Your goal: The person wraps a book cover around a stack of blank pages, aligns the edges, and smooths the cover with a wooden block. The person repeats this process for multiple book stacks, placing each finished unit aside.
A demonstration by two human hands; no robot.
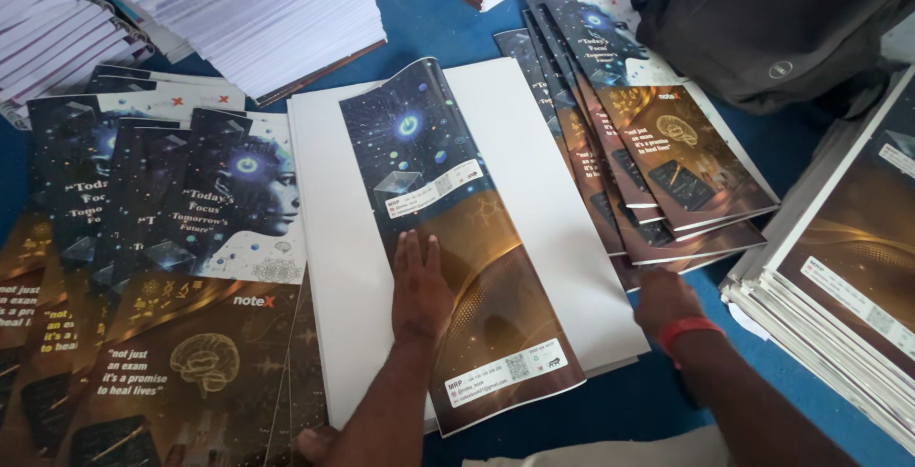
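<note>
Our left hand (419, 286) lies flat, palm down, fingers straight and together, pressing on the folded cover (457, 238) at the centre of our view. It grips nothing. That cover is a long glossy strip, dark blue with a glowing dot at its 12 o'clock end and brown-gold at its 6 o'clock end, lying on a stack of white sheets (543, 200) on the blue table (610, 400).

Our right hand (665, 297), at 3 o'clock from the left, rests at the sheets' right edge, touching the lowest of the fanned covers (667, 162). We cannot tell whether its fingers are curled or holding anything, since they are turned away. A red band (688, 329) circles that wrist.

At 9 o'clock from the cover lies a spread of printed covers (181, 267) with a face and a brain drawing. At 11 o'clock stand white page stacks (238, 10). At 2 o'clock sits a black bag (772, 29), and at 4 o'clock another pile of covers (848, 276) on edge-stacked sheets.
</note>
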